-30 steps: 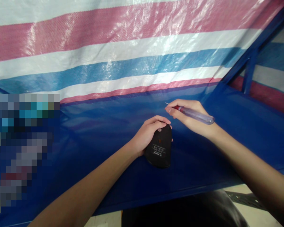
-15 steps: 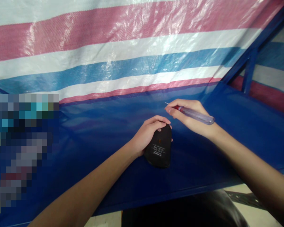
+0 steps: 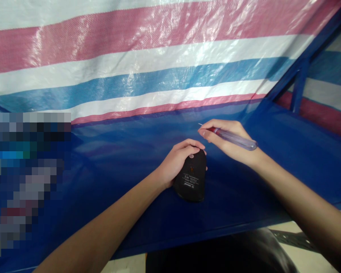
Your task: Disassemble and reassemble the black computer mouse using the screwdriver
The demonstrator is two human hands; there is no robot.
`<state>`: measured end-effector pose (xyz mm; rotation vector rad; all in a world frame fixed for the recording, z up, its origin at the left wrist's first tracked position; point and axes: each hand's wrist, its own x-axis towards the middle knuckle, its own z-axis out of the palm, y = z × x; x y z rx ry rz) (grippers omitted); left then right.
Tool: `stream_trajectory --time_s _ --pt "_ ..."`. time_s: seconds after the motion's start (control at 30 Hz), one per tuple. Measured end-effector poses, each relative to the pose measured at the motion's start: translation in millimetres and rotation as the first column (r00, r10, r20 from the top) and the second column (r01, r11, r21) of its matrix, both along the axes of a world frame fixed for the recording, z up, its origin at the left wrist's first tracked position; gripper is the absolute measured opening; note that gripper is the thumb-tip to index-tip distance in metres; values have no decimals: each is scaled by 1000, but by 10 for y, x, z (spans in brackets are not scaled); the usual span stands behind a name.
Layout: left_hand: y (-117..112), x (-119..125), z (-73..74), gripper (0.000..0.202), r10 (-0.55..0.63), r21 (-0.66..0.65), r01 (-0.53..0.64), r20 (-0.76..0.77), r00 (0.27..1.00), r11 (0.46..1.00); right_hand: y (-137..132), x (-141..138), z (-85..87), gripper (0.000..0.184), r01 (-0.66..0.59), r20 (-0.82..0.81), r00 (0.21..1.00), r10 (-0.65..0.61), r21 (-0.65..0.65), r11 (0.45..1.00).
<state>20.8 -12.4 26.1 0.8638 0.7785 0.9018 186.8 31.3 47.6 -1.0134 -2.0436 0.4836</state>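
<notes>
Belly up on the blue surface lies a black computer mouse [image 3: 191,178], its printed label and a small round spot showing. My left hand [image 3: 179,161] is wrapped around its far left part, with the thumb across the underside and fingertips at the far end. My right hand [image 3: 229,138] pinches a screwdriver [image 3: 235,139] with a clear handle and a red collar. Its thin metal tip points left, beyond the mouse and apart from it. The screwdriver's handle end rests back over the wrist side of the hand.
A blue tabletop [image 3: 116,151] spreads under both hands. Behind it hangs a striped plastic sheet [image 3: 130,83] in red, white and blue. At the right stands a blue metal frame post [image 3: 299,85]. The left side is blurred by pixelation.
Both hands, the mouse and the screwdriver stay in nearly the same place. Only colours in the pixelated area at the left have shifted.
</notes>
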Motion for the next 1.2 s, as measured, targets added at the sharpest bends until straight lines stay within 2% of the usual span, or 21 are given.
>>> stream_trajectory --time_s 1.2 --pt "-6 2 0 10 -3 2 3 -5 1000 1000 -2 1 -9 17 -26 11 1000 26 22 999"
